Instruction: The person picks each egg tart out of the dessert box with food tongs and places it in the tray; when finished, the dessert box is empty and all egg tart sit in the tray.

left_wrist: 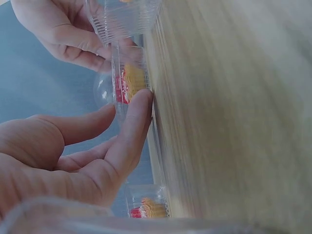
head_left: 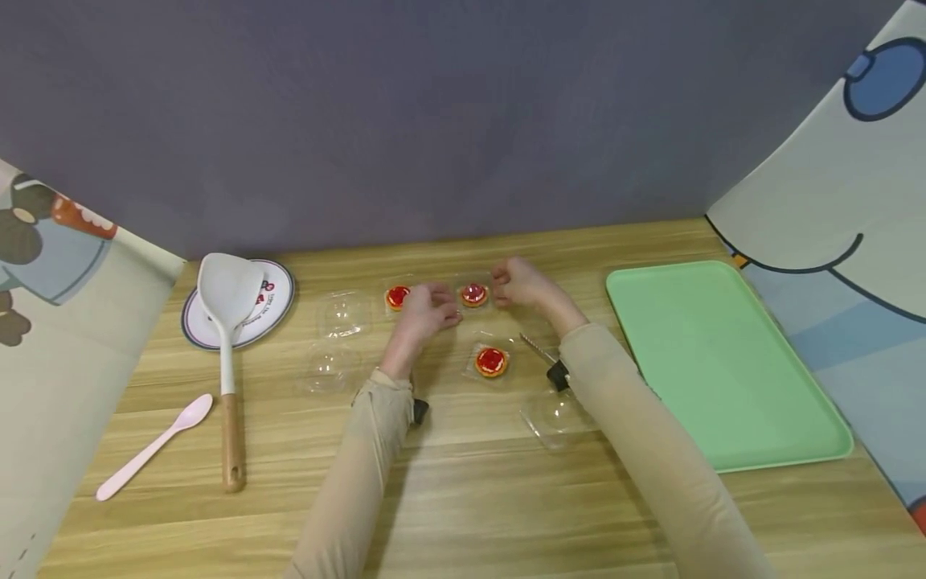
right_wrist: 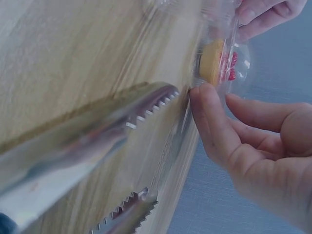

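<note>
A small red-topped tart sits in a clear plastic box with a domed lid, between my two hands. My left hand pinches the box's left edge, thumb at the lid's rim and fingers low on the base. On the opposite edge, my right hand pinches likewise with thumb and fingers. A second tart stands in its clear base just left of my left hand. Nearer me, a third tart rests in an open clear box. Serrated metal tongs lie by my right wrist, partly hidden under the sleeve.
Clear domed plastic pieces lie at left, another by the right forearm. A white spatula rests across a plate; a pink spoon lies nearby. At right is a green tray. A grey wall rises behind.
</note>
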The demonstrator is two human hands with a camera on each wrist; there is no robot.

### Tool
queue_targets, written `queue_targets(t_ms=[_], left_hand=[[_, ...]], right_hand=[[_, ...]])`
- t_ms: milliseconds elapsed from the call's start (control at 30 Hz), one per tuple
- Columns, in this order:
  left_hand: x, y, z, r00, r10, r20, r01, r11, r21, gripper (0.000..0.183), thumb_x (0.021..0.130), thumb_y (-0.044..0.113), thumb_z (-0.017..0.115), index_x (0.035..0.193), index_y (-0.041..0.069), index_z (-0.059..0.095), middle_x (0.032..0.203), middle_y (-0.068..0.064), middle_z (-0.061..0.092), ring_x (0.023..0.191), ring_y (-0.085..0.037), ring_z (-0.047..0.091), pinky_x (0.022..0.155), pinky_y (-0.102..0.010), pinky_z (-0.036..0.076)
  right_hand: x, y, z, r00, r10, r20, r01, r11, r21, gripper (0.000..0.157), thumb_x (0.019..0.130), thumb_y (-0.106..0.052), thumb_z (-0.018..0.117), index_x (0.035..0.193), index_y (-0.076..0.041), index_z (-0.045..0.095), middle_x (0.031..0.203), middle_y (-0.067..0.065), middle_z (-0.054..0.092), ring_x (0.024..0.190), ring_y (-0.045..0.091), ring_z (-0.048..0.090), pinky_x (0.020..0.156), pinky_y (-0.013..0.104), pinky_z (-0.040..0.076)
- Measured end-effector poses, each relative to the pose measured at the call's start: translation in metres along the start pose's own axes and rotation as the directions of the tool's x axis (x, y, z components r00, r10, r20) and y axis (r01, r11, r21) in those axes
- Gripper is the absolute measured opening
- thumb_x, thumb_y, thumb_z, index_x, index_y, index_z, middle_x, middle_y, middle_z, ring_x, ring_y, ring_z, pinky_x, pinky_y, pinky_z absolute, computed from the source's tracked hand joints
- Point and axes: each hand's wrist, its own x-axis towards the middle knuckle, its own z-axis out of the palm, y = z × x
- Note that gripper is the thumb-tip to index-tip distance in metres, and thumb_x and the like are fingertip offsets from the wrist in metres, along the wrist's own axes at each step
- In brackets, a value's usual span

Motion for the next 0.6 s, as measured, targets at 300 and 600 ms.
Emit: queue_targets(t_ms=[300,600], left_hand=[[0.0017,0.0009,-0.0012,1.000,0.015,-0.014,-0.014,0.999,0.050,0.044,0.104,-0.012,0.058,0.147,-0.016,0.050,0.138,-0.034,0.061,0.108,-0.044,0.072,0.091,-0.036,0.066],[0.0016,0.0017,-0.0009,1.000,0.028,-0.015,-0.027,0.997,0.066,0.044,0.103,-0.013,0.058,0.146,-0.018,0.050,0.135,-0.037,0.062,0.106,-0.045,0.073,0.088,-0.035,0.067]], right_hand=[[-0.0002,-0.0023,0.0018,1.000,-0.003,-0.022,0.002,0.999,-0.042,0.055,0.098,0.019,0.048,0.151,0.024,0.034,0.131,0.038,0.057,0.100,0.031,0.064,0.099,0.037,0.063],[0.0030,-0.0009,0.0028,1.000,0.000,-0.028,0.000,1.000,0.004,0.056,0.095,0.023,0.045,0.150,0.024,0.036,0.103,0.020,0.057,0.078,0.016,0.057,0.071,0.019,0.059]])
